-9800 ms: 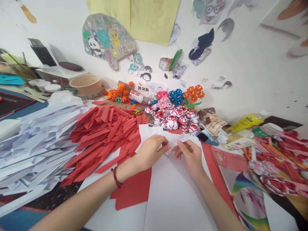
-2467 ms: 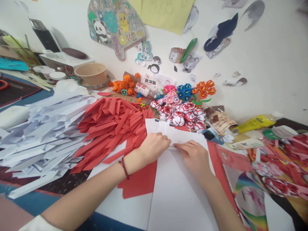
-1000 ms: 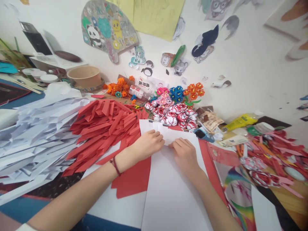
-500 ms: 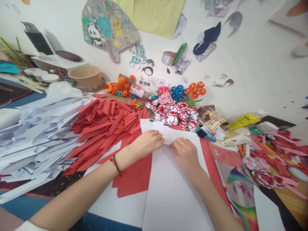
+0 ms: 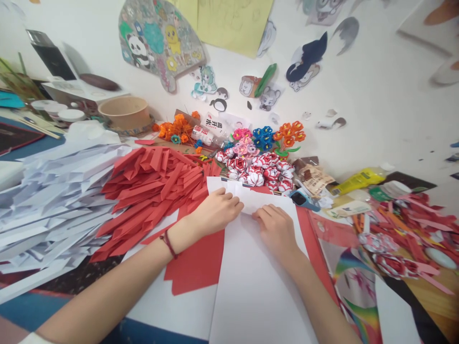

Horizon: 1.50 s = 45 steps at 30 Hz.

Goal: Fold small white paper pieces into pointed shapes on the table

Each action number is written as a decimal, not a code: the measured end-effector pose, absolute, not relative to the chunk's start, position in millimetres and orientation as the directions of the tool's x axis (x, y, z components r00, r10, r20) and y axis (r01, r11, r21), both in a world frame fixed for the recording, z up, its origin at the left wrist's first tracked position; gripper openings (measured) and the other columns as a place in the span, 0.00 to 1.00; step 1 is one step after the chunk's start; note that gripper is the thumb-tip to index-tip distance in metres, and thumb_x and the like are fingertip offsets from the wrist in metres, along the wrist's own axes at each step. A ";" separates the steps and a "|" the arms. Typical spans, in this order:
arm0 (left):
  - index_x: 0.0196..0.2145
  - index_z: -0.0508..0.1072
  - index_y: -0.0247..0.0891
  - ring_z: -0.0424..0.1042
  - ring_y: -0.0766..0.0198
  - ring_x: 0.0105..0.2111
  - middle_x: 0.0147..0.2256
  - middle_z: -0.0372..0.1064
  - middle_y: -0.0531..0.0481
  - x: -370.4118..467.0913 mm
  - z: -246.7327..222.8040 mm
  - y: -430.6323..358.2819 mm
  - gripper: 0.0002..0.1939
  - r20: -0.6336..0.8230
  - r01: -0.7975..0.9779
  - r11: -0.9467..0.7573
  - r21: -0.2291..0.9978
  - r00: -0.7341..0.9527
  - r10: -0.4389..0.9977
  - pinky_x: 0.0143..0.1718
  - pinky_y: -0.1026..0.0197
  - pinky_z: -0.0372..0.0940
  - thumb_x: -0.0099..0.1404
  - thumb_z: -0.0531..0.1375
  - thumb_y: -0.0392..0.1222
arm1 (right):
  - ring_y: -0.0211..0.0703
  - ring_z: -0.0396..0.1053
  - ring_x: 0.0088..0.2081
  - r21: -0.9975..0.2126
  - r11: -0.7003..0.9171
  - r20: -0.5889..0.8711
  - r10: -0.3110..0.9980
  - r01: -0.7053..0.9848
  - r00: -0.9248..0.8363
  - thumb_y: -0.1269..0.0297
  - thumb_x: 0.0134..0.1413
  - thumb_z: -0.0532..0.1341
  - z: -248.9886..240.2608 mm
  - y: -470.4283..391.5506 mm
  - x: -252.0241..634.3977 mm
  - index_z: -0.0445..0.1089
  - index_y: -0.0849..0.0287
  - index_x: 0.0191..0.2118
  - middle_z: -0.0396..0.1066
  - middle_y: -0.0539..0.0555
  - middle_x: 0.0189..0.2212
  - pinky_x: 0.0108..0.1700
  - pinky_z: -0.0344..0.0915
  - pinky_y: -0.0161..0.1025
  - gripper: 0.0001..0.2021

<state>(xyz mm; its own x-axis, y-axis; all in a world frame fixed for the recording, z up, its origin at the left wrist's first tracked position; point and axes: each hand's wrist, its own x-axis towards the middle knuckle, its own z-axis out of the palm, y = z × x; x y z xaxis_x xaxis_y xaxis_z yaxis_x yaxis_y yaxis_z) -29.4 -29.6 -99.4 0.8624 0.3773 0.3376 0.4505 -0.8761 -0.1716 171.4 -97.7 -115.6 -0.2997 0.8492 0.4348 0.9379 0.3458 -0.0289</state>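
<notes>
Head view: the left hand [image 5: 220,209] is set with curled fingers on the white paper [image 5: 247,201], and the right hand [image 5: 274,223] is bent at its near edge, thumb and forefinger drawn together. Whether the paper is pinched or only pressed by either hand cannot be told, as the contact is hidden under the fingers. A narrow gap is left between the hands.

Below them, the large white sheet [image 5: 263,286] is spread between the forearms, its face left uncovered down to the bottom of the view. Its left side is bordered by red paper [image 5: 199,267], and another red strip is seen along its right side. Leftward movement is bounded by the red folded strips [image 5: 154,184], with white folded strips [image 5: 60,196] piled beyond. The far edge is crowded by red-and-white paper roses [image 5: 265,169]; the blue smartwatch [image 5: 304,199] is placed near the far right corner.
</notes>
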 end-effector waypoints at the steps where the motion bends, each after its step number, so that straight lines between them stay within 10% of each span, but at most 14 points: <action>1: 0.31 0.64 0.36 0.65 0.59 0.29 0.28 0.66 0.48 -29.1 -99.3 -29.6 0.04 0.334 0.449 -0.876 -0.179 0.865 0.375 0.31 0.56 0.53 0.64 0.54 0.32 | 0.41 0.63 0.32 -0.026 0.344 0.434 0.850 0.939 -0.300 0.77 0.54 0.56 -115.6 -97.5 171.4 0.67 0.59 0.27 0.68 0.52 0.26 0.37 0.54 0.38 0.08; 45: 0.31 0.67 0.34 0.64 0.58 0.32 0.30 0.65 0.45 -24.0 -101.0 -36.5 0.07 0.287 0.294 -0.909 -0.297 0.935 0.208 0.32 0.56 0.54 0.66 0.52 0.30 | 0.43 0.62 0.35 0.125 0.451 0.345 0.815 0.884 -0.465 0.70 0.57 0.57 -100.8 -101.6 165.8 0.70 0.60 0.30 0.69 0.54 0.28 0.36 0.52 0.41 0.07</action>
